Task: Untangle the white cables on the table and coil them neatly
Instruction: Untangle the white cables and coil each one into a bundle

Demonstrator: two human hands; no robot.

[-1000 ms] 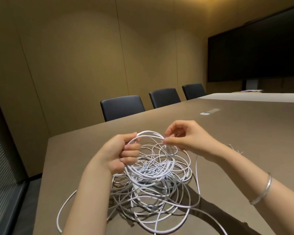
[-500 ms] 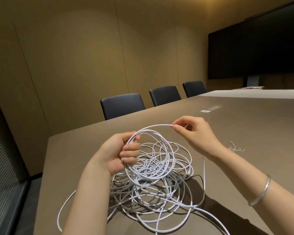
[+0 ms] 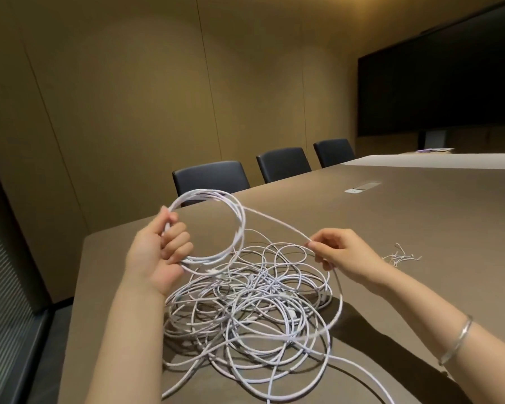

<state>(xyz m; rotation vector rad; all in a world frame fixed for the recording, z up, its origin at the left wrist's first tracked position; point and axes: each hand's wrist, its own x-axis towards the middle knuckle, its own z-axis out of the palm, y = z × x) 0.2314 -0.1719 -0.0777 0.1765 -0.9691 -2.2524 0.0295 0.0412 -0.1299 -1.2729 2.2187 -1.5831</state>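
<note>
A round coil of white cable (image 3: 213,225) is grasped by the left hand (image 3: 155,255) at ten o'clock of the tangled white cable heap (image 3: 251,310) on the brown table (image 3: 420,228); one strand (image 3: 274,225) is pinched taut by the right hand (image 3: 344,255), so that the next loop can be laid.

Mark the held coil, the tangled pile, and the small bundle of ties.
coil (image 3: 241,228), head view, right side of the loop.
tangled pile (image 3: 254,310), head view, middle of the heap.
small ties (image 3: 401,256), head view, centre of the bundle.
</note>
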